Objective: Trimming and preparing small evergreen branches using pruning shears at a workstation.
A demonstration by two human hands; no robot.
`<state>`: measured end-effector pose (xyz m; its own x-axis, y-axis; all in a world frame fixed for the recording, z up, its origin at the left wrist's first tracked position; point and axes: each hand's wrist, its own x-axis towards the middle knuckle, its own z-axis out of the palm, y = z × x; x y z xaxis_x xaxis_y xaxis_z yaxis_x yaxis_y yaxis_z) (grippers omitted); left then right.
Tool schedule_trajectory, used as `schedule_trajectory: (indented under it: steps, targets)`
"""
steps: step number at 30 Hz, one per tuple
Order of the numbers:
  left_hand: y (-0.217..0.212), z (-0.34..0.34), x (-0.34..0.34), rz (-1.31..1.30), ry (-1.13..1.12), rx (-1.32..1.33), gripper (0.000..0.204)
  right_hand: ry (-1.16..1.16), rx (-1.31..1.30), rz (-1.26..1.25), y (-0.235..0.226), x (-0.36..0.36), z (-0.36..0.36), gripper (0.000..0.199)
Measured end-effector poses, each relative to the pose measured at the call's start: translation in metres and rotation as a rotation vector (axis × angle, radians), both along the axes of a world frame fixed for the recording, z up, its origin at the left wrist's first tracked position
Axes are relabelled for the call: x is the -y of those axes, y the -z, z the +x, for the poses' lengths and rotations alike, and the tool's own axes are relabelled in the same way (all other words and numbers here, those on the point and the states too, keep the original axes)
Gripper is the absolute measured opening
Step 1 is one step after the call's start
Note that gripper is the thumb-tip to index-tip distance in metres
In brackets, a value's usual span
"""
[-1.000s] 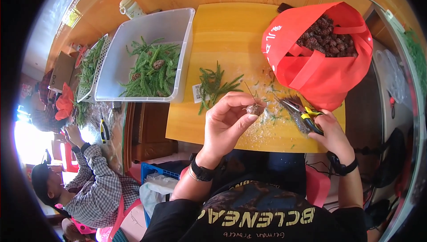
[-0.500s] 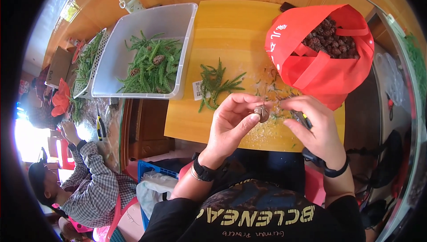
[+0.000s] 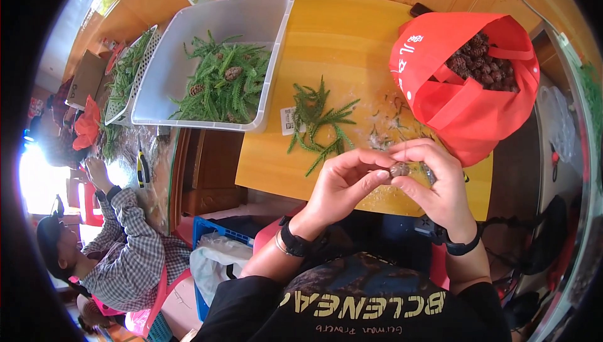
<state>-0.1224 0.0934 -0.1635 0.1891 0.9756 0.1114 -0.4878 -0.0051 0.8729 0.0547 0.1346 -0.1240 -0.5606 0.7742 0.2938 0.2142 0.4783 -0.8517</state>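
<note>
A small brown pine cone is between my two hands above the near part of the yellow table. My left hand pinches its left side between thumb and fingertips. From the other side, the thumb and fingers of my right hand close on the cone too. A dark tool with a bit of yellow shows in the right palm, mostly hidden by the fingers. Just beyond my left hand lies a green artificial pine sprig beside a small white label.
A clear plastic bin with green sprigs and cones stands left. At right is a red bag full of cones. Scraps litter the yellow table. A co-worker sits at far left, near pliers.
My right hand has moved left and come onto the cone, which my left hand keeps pinched. The cone has tilted, and the view has shifted slightly.
</note>
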Motion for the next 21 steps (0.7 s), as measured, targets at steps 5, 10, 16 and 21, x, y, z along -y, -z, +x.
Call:
schedule_trajectory:
  steps: [5,10,16,21]
  targets:
    - [0.003,-0.034,-0.016,0.187,-0.321,-0.930,0.018,0.147,-0.047,-0.211,0.007,0.006,0.020,0.023]
    - [0.014,-0.043,-0.019,0.293,-0.370,-1.326,0.033,0.192,-0.059,-0.290,0.012,0.010,0.048,0.027]
    - [0.023,-0.011,-0.016,0.221,-0.321,-1.642,0.035,0.181,-0.089,-0.301,0.007,0.018,0.071,0.029]
    - [0.024,-0.006,-0.016,0.252,-0.355,-1.576,0.032,0.164,-0.074,-0.262,0.003,0.026,0.087,0.029]
